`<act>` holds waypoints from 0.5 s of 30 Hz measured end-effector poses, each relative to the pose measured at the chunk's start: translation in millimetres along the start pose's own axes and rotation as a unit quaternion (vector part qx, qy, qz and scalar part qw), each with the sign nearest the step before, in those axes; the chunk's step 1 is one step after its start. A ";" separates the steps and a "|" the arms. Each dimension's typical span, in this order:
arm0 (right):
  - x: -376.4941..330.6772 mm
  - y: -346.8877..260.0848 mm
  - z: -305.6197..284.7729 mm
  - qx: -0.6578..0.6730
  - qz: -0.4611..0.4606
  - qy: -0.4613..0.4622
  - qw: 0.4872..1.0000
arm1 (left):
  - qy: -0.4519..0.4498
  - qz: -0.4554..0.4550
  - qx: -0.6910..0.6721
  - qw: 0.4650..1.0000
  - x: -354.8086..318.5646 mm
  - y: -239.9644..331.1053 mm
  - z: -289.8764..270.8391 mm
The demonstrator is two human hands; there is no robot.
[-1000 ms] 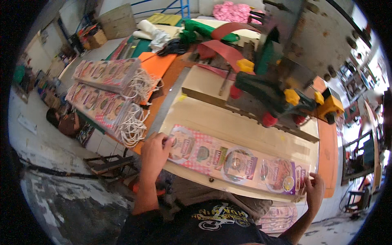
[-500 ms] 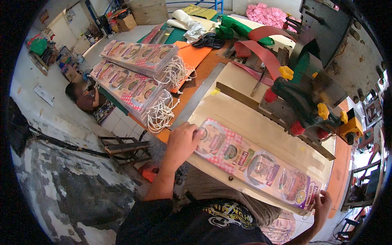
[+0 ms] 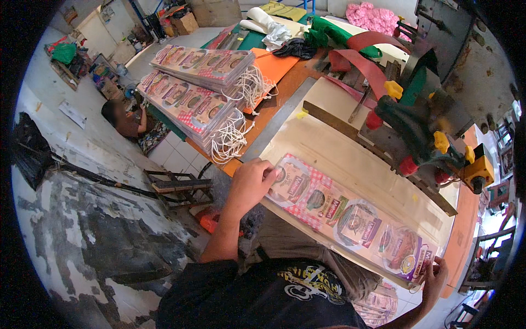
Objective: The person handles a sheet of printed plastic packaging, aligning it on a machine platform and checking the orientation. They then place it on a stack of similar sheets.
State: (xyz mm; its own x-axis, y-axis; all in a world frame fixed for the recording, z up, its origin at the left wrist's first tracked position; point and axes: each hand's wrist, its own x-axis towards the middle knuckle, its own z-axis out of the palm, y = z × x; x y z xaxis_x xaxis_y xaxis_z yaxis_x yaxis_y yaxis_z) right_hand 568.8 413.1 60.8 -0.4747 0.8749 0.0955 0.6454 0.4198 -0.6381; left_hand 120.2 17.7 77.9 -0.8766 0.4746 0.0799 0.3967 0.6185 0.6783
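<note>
A long, clear-coated printed sheet [image 3: 359, 222] with food pictures and red-checked patches lies slantwise on the cream work surface [image 3: 350, 159] before me. My left hand [image 3: 251, 185] pinches its left end between thumb and fingers. At the opposite end, my right hand [image 3: 434, 278] has its fingers curled round the corner; the thumb side is partly hidden. Beyond the sheet, a long metal bar [image 3: 378, 156] runs roughly parallel to it, apart from it. The bar belongs to a dark machine [image 3: 405, 134] with yellow and red knobs.
Two stacks of similar printed sheets [image 3: 186, 101] with white cords [image 3: 230, 137] stand at the left on the orange table. Pink straps [image 3: 361, 66], green cloth [image 3: 329, 34] and a black bag [image 3: 295, 48] lie farther back. A person [image 3: 123, 119] sits low at far left. More printed sheets [image 3: 378, 304] lie below the table.
The whole view has shifted a little, with the scene moving right and slightly up. Both hands keep their hold on the sheet's ends, and it stays in nearly the same place.
</note>
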 end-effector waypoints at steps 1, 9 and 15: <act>1.1 0.3 -0.6 0.008 0.011 -0.013 1.000 | 0.000 -0.006 -0.002 1.000 -1.1 1.8 -1.8; 1.0 2.8 -2.1 0.001 0.010 -0.029 1.000 | -0.024 0.001 -0.015 1.000 6.4 6.3 -0.4; 6.2 -2.7 -14.9 0.029 0.074 -0.051 0.996 | 0.029 0.004 -0.017 0.999 33.4 4.9 -39.4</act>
State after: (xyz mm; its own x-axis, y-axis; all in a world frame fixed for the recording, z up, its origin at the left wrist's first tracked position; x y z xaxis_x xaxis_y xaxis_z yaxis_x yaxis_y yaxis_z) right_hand 573.0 421.0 74.6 -0.4380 0.8955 -0.0793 0.6781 0.2711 -0.6831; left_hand 82.1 11.9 112.7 -0.8885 0.4409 0.1273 0.3950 0.5933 0.7014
